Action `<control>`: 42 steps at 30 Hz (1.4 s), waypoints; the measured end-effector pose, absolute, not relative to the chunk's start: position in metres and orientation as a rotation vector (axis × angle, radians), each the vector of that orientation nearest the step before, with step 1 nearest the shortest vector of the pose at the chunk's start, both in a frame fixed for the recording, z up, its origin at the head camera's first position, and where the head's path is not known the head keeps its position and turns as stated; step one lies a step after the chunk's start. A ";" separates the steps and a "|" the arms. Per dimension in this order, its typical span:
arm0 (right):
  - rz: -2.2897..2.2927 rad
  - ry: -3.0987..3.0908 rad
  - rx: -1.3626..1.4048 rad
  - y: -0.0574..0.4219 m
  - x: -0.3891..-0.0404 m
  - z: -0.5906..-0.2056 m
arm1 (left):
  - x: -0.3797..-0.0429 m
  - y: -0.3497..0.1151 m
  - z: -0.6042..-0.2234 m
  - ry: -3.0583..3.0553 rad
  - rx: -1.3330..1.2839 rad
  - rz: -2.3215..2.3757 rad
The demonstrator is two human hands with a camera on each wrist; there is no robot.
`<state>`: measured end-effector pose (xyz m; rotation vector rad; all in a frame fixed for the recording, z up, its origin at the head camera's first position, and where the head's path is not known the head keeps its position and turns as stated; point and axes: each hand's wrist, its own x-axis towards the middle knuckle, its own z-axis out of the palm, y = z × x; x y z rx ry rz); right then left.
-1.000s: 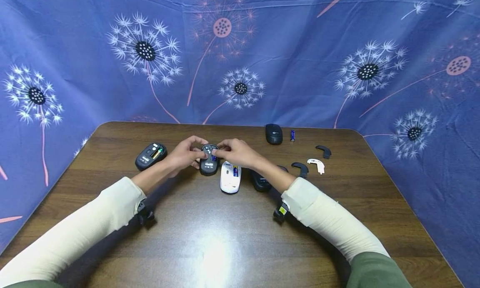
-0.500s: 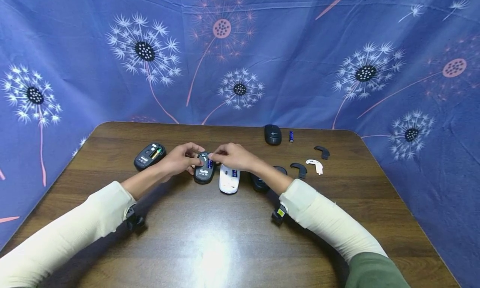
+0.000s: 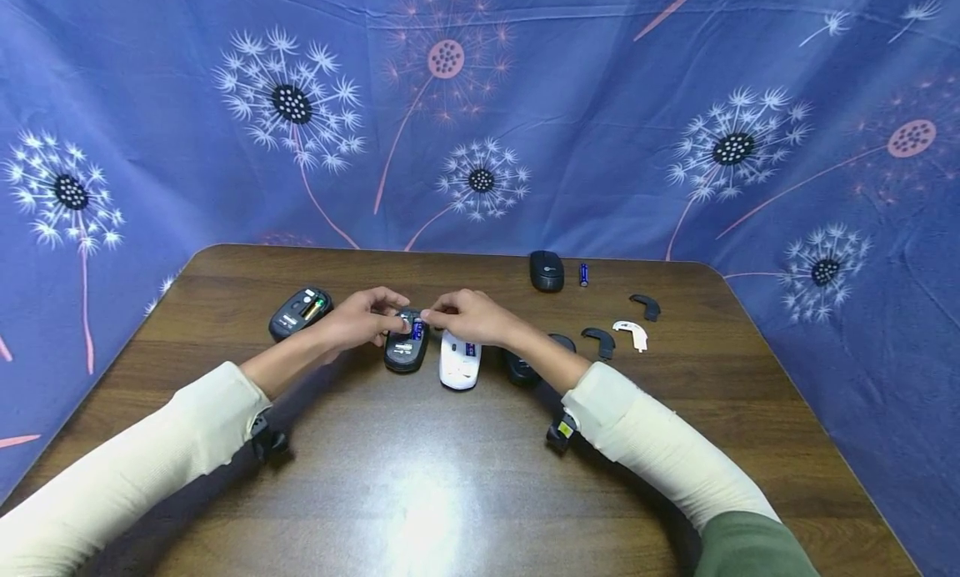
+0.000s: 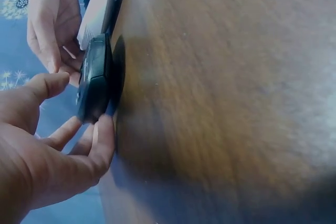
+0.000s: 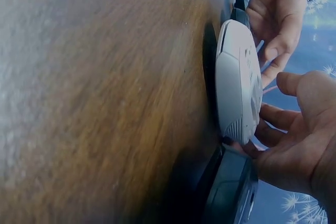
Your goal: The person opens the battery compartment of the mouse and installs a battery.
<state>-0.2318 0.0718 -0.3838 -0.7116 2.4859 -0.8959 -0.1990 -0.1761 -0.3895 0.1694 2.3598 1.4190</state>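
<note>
My left hand (image 3: 360, 318) grips a black computer mouse (image 3: 405, 358) by its left side, thumb above and fingers along the lower side in the left wrist view. The mouse lies underside up, a blue battery (image 3: 417, 330) showing in its uncovered compartment. My right hand (image 3: 472, 317) has its thumb and fingertips right at the mouse's far right edge; I cannot tell whether they pinch it. Below the right hand lies a white mouse (image 3: 459, 370), also underside up with a blue battery in it. Another black mouse (image 3: 520, 368) is partly hidden under the right forearm.
At the left lies an overturned black mouse (image 3: 285, 323) with a green-and-gold battery (image 3: 311, 308). Towards the back stand an upright black mouse (image 3: 547, 272) and a loose blue battery (image 3: 583, 274). Right of the hands lie black covers (image 3: 600, 342) and a white cover (image 3: 639, 335).
Both hands have shifted the black mouse left and nearer to me. My thumbs have moved off its middle towards its edges, so more of the blue battery shows.
</note>
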 end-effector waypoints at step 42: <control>-0.919 2.749 -0.731 0.166 -0.237 -0.384 | -0.240 -0.105 -0.375 2.875 0.764 0.721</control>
